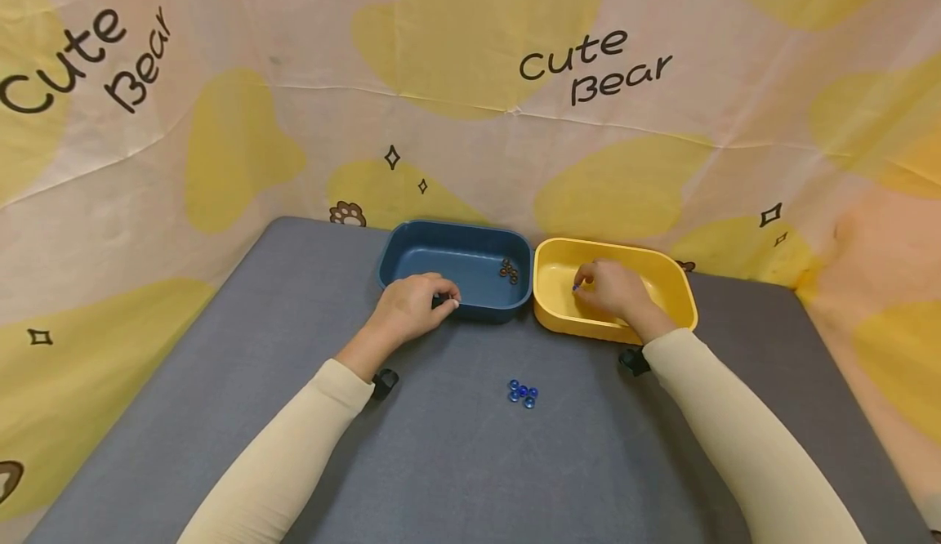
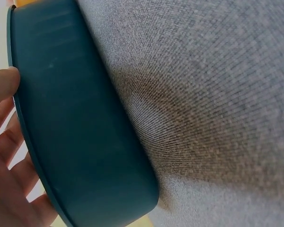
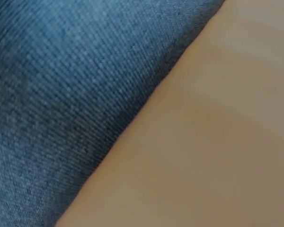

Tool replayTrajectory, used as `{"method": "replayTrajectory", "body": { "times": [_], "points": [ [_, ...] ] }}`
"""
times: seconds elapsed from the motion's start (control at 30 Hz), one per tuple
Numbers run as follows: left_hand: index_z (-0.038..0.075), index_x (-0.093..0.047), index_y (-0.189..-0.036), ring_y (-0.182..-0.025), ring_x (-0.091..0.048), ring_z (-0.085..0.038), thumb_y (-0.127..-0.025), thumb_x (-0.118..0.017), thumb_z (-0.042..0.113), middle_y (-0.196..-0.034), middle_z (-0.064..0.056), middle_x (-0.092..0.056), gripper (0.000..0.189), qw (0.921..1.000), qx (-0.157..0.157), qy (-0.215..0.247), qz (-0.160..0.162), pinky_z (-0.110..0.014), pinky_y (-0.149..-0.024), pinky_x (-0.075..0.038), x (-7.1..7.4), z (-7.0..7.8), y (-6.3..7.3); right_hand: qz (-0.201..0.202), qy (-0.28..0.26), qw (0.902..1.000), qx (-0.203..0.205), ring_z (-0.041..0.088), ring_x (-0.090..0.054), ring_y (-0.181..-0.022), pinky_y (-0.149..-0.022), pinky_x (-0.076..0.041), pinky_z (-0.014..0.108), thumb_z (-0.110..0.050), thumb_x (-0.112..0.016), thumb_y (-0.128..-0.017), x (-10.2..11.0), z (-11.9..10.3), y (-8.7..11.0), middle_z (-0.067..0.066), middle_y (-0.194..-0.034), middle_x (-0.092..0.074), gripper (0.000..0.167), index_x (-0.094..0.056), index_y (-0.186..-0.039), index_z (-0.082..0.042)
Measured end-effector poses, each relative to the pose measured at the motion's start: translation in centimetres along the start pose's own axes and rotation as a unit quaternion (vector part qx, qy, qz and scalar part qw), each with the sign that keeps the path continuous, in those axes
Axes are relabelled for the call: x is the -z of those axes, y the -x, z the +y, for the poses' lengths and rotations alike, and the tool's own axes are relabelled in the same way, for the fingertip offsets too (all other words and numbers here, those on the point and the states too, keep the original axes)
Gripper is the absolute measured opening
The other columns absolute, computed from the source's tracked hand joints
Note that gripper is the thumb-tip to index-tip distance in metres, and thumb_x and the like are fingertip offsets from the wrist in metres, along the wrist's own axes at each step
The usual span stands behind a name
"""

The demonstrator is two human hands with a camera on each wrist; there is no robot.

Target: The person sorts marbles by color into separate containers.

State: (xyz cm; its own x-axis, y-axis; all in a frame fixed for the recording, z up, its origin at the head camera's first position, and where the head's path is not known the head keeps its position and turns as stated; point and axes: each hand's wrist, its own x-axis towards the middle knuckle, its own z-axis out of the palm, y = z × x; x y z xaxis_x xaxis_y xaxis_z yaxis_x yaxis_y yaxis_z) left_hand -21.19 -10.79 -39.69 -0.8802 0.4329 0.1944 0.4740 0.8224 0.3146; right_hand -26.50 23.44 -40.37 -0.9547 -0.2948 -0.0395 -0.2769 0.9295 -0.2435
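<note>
My right hand (image 1: 616, 289) reaches down into the yellow box (image 1: 684, 303), pinching a small blue glass bead (image 1: 576, 287) between thumb and fingertips. In the right wrist view only the yellow box's side wall (image 3: 194, 156) shows, close up; the hand is hidden there. My left hand (image 1: 412, 305) is at the near rim of the dark blue box (image 1: 456, 232). The left wrist view has its thumb (image 2: 4, 85) on that rim, with the fingers on the inner side. Several brown beads (image 1: 509, 271) lie in the blue box's right end.
Several blue glass beads (image 1: 523, 393) lie in a loose cluster on the grey cloth-covered table (image 1: 456, 462), in front of the boxes. The two boxes stand side by side. A printed curtain (image 1: 470, 54) hangs behind and along the sides.
</note>
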Motion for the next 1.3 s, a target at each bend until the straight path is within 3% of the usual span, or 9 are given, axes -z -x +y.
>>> {"method": "replayTrajectory", "body": {
  "times": [0.33,0.53,0.8,1.03,1.3],
  "points": [
    [0.025,-0.073,-0.098,-0.076,-0.061,-0.01,-0.092,-0.065,0.032,-0.096,0.008,-0.068,0.013,1.0,0.001,0.0,-0.006,-0.028,-0.061,-0.048,0.0,0.0,-0.1,0.001,-0.002,1.0,-0.004,0.027,-0.061,-0.087,-0.075,-0.051,0.044,-0.024,-0.067,-0.084,-0.7,0.2,-0.4,0.011,-0.099,-0.065,0.018,-0.073,-0.097,-0.014],
    [0.024,-0.073,-0.099,-0.076,-0.061,-0.011,-0.092,-0.064,0.032,-0.096,0.008,-0.068,0.013,0.9999,0.004,-0.003,-0.009,-0.028,-0.061,-0.048,0.0,0.1,-0.1,-0.005,-0.01,0.9999,-0.009,0.031,-0.063,-0.091,-0.072,-0.051,0.046,-0.028,-0.065,-0.084,-0.5,0.1,-0.4,0.016,-0.107,-0.067,0.033,-0.067,-0.113,-0.012],
    [0.025,-0.072,-0.099,-0.077,-0.061,-0.011,-0.092,-0.064,0.032,-0.097,0.008,-0.068,0.013,0.9999,0.006,-0.004,-0.01,-0.029,-0.062,-0.048,-0.1,0.0,-0.1,-0.021,-0.023,0.9994,-0.015,0.04,-0.058,-0.111,-0.083,-0.049,0.055,-0.037,-0.063,-0.086,0.2,-0.1,-0.1,0.021,-0.127,-0.059,0.051,-0.055,-0.132,-0.014],
    [0.024,-0.073,-0.1,-0.076,-0.061,-0.011,-0.093,-0.063,0.032,-0.097,0.007,-0.068,0.014,0.9999,0.008,-0.004,-0.012,-0.029,-0.061,-0.048,0.0,0.1,-0.2,-0.028,-0.039,0.9987,-0.018,0.041,-0.054,-0.118,-0.091,-0.045,0.058,-0.045,-0.057,-0.09,1.2,-0.4,0.9,0.019,-0.133,-0.056,0.052,-0.054,-0.133,-0.016],
    [0.024,-0.073,-0.1,-0.079,-0.062,-0.012,-0.092,-0.064,0.03,-0.097,0.007,-0.068,0.013,0.9999,0.008,-0.001,-0.013,-0.031,-0.064,-0.05,0.0,0.2,-0.2,-0.006,-0.06,0.9981,-0.005,0.039,-0.053,-0.121,-0.096,-0.041,0.059,-0.044,-0.056,-0.091,2.3,-0.7,2.8,0.017,-0.132,-0.057,0.051,-0.056,-0.132,-0.014]
  ]
}}
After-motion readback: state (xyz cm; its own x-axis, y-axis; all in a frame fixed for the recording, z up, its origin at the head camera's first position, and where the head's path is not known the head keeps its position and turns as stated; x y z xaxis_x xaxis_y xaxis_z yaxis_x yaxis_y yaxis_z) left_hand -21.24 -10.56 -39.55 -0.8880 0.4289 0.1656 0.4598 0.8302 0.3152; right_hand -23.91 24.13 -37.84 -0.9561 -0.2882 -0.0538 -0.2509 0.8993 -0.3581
